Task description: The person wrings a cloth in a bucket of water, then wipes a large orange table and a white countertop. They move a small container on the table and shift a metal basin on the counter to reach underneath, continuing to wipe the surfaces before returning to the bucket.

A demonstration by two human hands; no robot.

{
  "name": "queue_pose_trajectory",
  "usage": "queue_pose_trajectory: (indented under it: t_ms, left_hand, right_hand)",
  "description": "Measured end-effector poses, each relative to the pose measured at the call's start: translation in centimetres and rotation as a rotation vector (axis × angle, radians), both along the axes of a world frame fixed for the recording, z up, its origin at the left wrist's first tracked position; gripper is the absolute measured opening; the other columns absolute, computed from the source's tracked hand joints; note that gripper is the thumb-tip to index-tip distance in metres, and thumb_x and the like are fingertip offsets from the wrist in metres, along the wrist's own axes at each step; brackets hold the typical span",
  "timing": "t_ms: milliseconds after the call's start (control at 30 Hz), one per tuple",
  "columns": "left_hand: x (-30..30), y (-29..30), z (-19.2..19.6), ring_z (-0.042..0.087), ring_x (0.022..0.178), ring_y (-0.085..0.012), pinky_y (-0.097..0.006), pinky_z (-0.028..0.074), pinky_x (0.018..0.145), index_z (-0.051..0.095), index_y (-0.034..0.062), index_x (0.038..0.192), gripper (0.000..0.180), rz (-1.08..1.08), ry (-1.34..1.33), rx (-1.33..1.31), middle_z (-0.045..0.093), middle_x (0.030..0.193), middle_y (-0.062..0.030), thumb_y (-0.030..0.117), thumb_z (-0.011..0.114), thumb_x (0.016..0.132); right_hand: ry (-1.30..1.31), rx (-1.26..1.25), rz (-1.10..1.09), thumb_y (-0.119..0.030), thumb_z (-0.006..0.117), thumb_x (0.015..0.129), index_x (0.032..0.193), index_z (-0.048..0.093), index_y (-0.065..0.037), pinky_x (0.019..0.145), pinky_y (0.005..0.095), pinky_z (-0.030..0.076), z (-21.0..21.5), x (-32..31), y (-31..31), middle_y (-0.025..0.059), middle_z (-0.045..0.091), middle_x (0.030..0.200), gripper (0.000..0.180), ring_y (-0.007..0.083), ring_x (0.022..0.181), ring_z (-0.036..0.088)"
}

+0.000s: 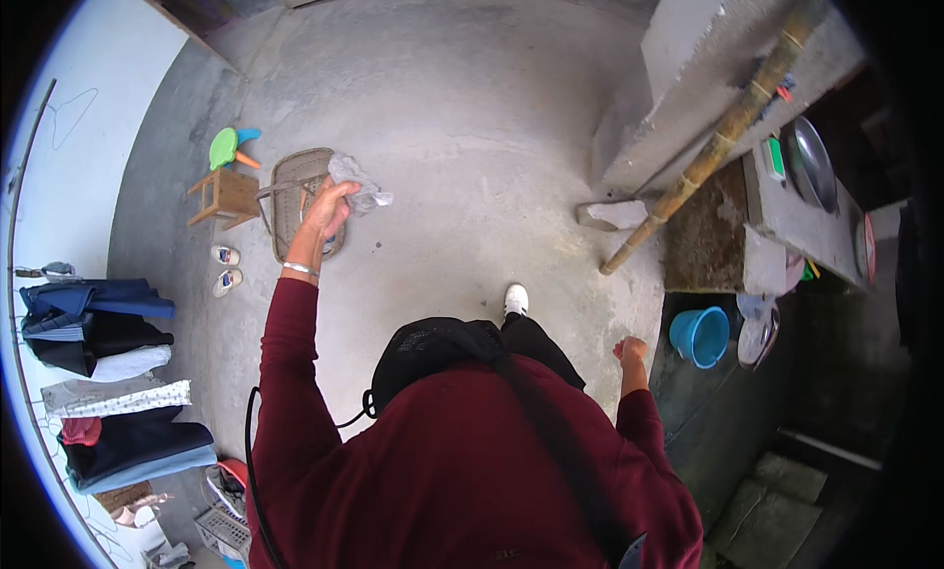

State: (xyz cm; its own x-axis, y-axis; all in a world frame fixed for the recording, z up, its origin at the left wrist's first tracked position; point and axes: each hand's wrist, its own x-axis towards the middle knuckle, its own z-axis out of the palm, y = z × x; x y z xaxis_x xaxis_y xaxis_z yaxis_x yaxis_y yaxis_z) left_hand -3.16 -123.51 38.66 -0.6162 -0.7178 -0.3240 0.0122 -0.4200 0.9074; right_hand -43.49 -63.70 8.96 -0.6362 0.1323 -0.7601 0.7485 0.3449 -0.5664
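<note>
Bare grey concrete floor (462, 126) fills your view, a yard seen from straight above. Out at nine o'clock, clothes (98, 328) hang in a row along the pale wall: dark blue, black, white and patterned pieces, with a red one tucked lower down. At ten o'clock sits a small wooden stool (228, 195), a green and blue plastic toy (231, 146) just beyond it, and a pair of small white shoes (225, 268) on the floor near its foot. Now your left hand (327, 207), arm stretched out toward eleven o'clock, silver bangle at the wrist: fingers are closed around a crumpled grey cloth (360, 182), held up over a woven basket (300, 200) lying on the floor beside the stool. Moving across to six o'clock, one white shoe (516, 299) pokes out past your dark trousers. Your right hand (630, 350), at four o'clock, is curled into a loose fist with nothing in it. Beyond it at three o'clock stands a blue bucket (700, 335), and a bamboo pole (723, 141) leans up against the concrete ledge toward two o'clock.
</note>
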Motion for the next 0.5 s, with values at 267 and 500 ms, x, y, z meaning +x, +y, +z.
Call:
queue_pose_trajectory:
  t_ms: [267,500]
  left_hand:
    - [-15.9,-13.3,7.4,0.056,0.102,-0.0211,-0.038,0.047,0.091,0.048,0.0013,0.112,0.036,-0.04,0.144,0.0,0.056,0.107,-0.0091,0.011,0.062,0.08]
    - [-32.9,-29.2,8.3,0.056,0.099,-0.0177,-0.035,0.046,0.086,0.049,0.0041,0.118,0.047,-0.135,-0.031,-0.221,0.058,0.104,-0.0072,0.024,0.07,0.081]
  right_hand:
    - [0.132,-0.883,0.951,-0.018,0.059,0.089,0.12,0.056,-0.006,0.07,0.0292,0.052,27.2,-2.5,-54.0,0.0076,0.061,0.101,0.032,0.016,0.089,0.059]
    - [0.422,-1.064,1.031,-0.013,0.067,0.084,0.116,0.053,-0.003,0.063,0.0261,0.049,34.4,-6.5,-78.9,0.0053,0.058,0.095,0.036,0.0119,0.08,0.058]
